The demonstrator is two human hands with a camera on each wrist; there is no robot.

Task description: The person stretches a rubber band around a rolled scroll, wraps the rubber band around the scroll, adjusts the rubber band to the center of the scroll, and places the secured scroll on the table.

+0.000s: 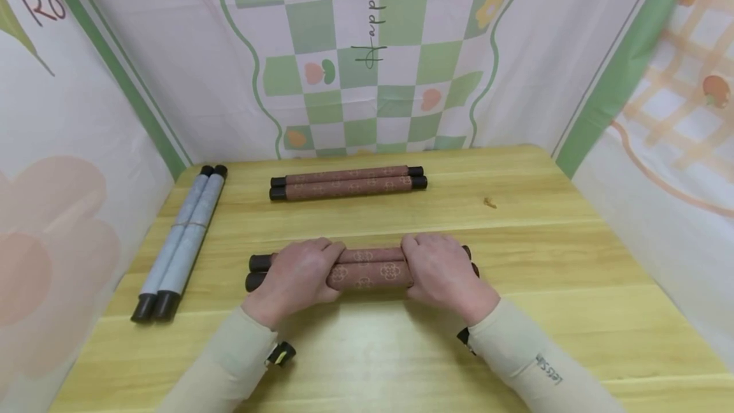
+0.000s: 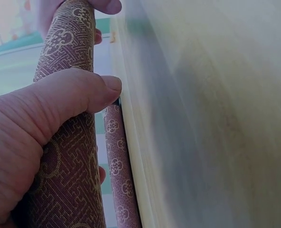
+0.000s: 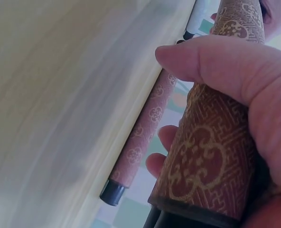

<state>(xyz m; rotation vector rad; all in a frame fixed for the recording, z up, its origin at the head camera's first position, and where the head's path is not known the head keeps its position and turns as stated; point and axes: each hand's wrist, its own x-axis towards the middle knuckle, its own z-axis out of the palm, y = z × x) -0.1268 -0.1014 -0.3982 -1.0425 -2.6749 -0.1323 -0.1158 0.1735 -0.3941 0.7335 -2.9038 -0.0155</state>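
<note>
A hanging scroll (image 1: 369, 274) in brown patterned cloth, rolled up on two black-ended rollers, lies across both hands' grasp. My left hand (image 1: 301, 276) grips its left part; my right hand (image 1: 444, 276) grips its right part. In the left wrist view, the left thumb lies over the scroll (image 2: 71, 161) and fingertips show behind it. The right wrist view likewise has the thumb of the right hand (image 3: 235, 66) across the scroll (image 3: 197, 161), fingertips on the far side. It appears slightly raised above the table.
Behind it, a similar brown scroll (image 1: 350, 188) lies crosswise on the wooden table (image 1: 573, 285). A pale grey-blue scroll (image 1: 192, 244), tied with a thin band, lies at the left. A small brown scrap (image 1: 490, 202) is at the back right. Printed curtains (image 1: 172, 50) enclose the table.
</note>
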